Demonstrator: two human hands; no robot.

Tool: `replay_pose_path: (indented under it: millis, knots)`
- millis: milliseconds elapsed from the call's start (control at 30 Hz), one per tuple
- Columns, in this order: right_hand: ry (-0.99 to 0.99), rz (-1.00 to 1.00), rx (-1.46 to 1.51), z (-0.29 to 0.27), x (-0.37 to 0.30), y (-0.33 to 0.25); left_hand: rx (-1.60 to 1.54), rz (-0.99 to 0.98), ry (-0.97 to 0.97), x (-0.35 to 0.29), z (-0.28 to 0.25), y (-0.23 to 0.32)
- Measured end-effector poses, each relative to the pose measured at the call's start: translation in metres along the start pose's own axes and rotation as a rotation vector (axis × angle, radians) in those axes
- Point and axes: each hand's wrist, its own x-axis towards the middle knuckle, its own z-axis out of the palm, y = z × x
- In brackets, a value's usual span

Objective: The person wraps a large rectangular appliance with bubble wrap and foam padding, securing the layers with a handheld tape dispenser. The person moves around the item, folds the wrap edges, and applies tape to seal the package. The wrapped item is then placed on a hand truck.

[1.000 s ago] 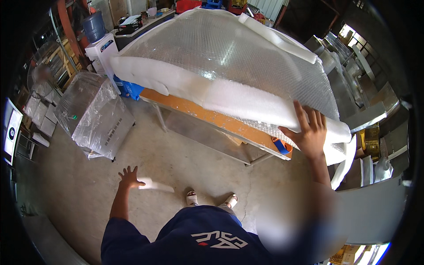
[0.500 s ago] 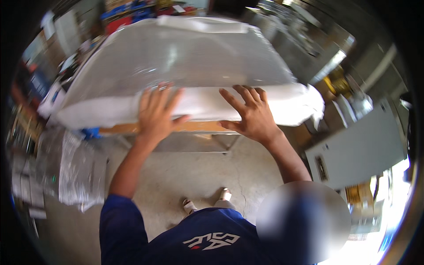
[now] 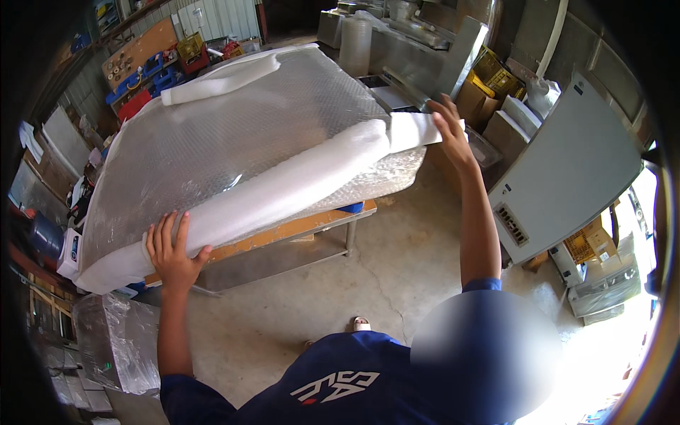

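A long white foam strip [image 3: 290, 183], puffy and rounded, lies along the near edge of a bubble-wrapped slab [image 3: 227, 138] on the bench [image 3: 294, 228], its flat right end jutting past the slab's corner. The left hand [image 3: 175, 258] spreads over it, unclenched; the right hand [image 3: 455, 138] meets that end, its grip unclear. Concrete floor [image 3: 312, 304] spans between the bench and a grey cabinet [image 3: 567, 166].

There are two hands, one left hand [image 3: 173, 256] and one right hand [image 3: 455, 134]; one bubble-wrapped slab [image 3: 262, 127] on one worktop [image 3: 304, 226]; at least two white foam strips [image 3: 223, 79]; one plastic-wrapped box [image 3: 117, 343]; one large grey panel [image 3: 559, 166]; and one blue water bottle [image 3: 47, 237].
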Motion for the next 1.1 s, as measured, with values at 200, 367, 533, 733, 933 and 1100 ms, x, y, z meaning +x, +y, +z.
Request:
replay_pose_path:
  millis: [200,367,533,733,933,1100]
  knots:
    - [-0.353,0.104,-0.135,-0.010,0.032,-0.057,-0.007,-0.010,-0.088,0.002,-0.011,-0.007]
    - [-0.651,0.128,-0.314,-0.058,0.044,-0.091,-0.077,-0.017,-0.203,0.007,-0.023,-0.007]
    - [-0.835,0.141,-0.416,-0.037,0.049,-0.067,-0.130,0.011,-0.274,0.023,-0.032,-0.007]
    - [-0.767,0.104,-0.439,-0.026,0.044,-0.051,-0.208,-0.036,-0.333,0.038,-0.032,-0.006]
    - [-0.942,-0.029,-0.325,-0.031,0.076,-0.058,-0.271,-0.116,-0.427,0.046,-0.043,-0.007]
    - [-1.089,-0.228,-0.602,-0.009,0.092,-0.053,-0.198,-0.063,-0.424,0.046,-0.043,-0.013]
